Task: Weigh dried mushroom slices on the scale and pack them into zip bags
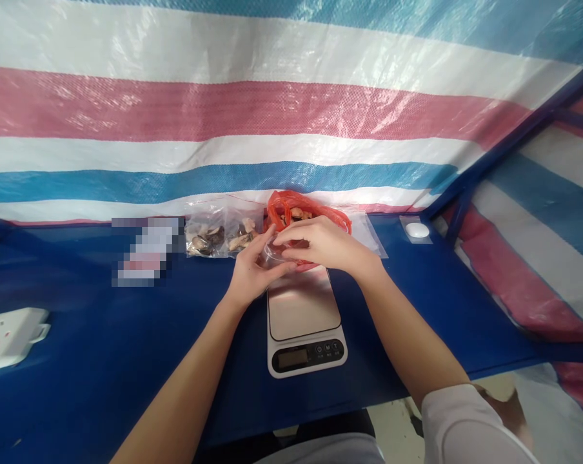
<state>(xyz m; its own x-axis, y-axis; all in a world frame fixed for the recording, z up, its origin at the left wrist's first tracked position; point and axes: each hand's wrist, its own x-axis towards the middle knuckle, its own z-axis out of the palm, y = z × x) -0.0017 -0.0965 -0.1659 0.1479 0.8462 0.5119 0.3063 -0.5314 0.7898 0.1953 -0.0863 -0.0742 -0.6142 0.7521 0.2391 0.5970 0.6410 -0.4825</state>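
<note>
A clear plastic bag (273, 255) is between my two hands, above the far end of a white kitchen scale (305, 306). My left hand (253, 267) grips its near left side, thumb pointing right. From the right, my right hand (323, 241) reaches over with curled fingers at the bag's upper edge; the fingertips partly cover it. Just behind my hands lies an open red plastic bag (278, 205) with brown dried pieces (298, 214), which look like mushrooms. The scale's display looks blank.
Two clear bags of dried pieces, a left one (204, 240) and a right one (243, 235), lie left of the red bag. A white oval object (417, 230) rests at the right, a white power strip (13, 335) at the left. Striped sheeting (224, 109) hangs behind the blue table (127, 348).
</note>
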